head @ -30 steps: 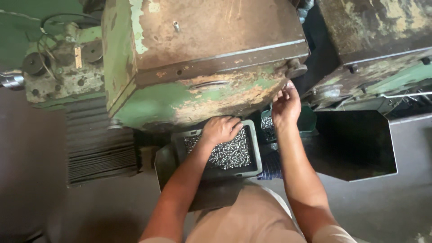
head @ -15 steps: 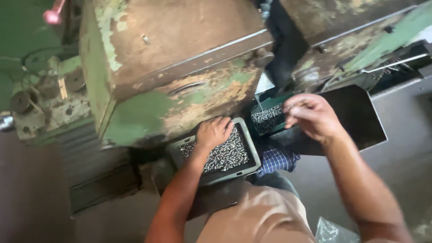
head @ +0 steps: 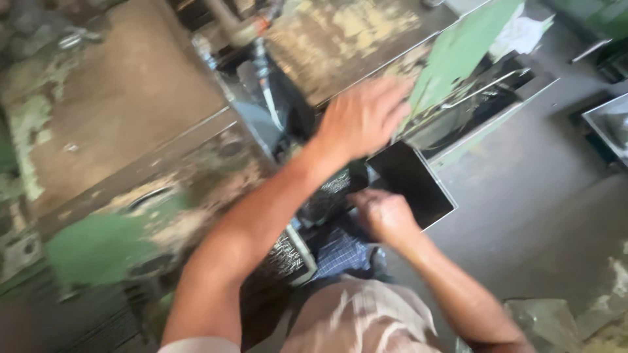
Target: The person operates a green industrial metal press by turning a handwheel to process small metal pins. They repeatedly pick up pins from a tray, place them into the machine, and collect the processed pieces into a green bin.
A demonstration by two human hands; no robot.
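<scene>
Green machine (head: pixel 458 52), left hand (head: pixel 363 117) touching

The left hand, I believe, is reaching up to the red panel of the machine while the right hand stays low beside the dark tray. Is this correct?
Not quite: the head view shows the left hand at a green panel, not a red one. The right hand is indeed low beside the dark tray.

Grey concrete floor (head: pixel 523 216), stained and dusty. Standing on it: worn green-painted machine (head: pixel 118 196). A crumpled clear plastic sheet (head: pixel 549 320) lies at lower right. A metal tray (head: pixel 611 124) rests at the right edge.
</scene>
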